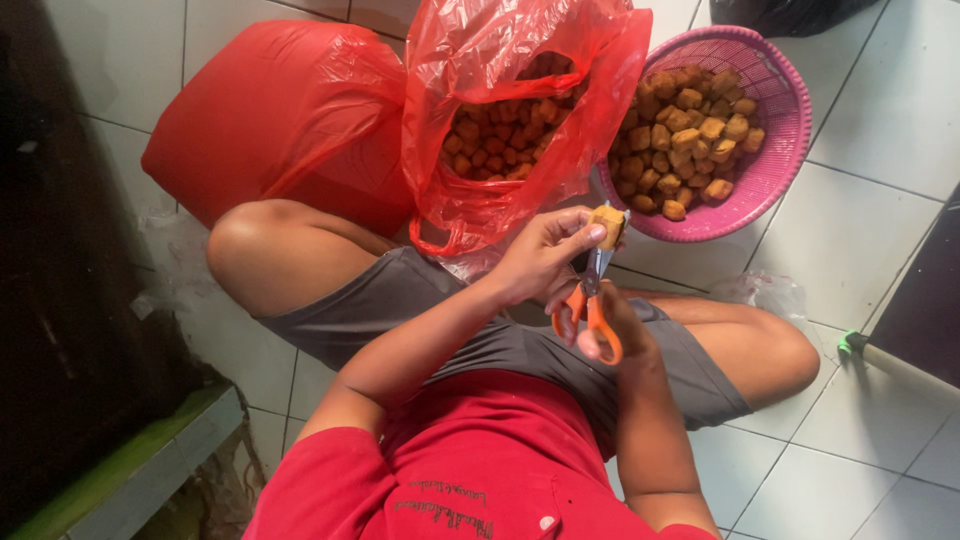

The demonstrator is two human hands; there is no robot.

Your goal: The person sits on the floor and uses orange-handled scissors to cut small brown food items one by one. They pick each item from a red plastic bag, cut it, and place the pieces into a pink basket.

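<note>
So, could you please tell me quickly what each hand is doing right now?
Left hand: closed on a brown fried tofu cube.
Right hand: closed on the orange-handled scissors.

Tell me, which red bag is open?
The translucent red bag beside the pink basket; brown fried cubes show inside. The opaque red bag behind stays bulging and closed.

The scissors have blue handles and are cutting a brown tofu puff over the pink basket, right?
Almost. The head view shows the scissors have orange handles, not blue. They are cutting a brown tofu puff, held by the left hand, beside the pink basket.
</note>
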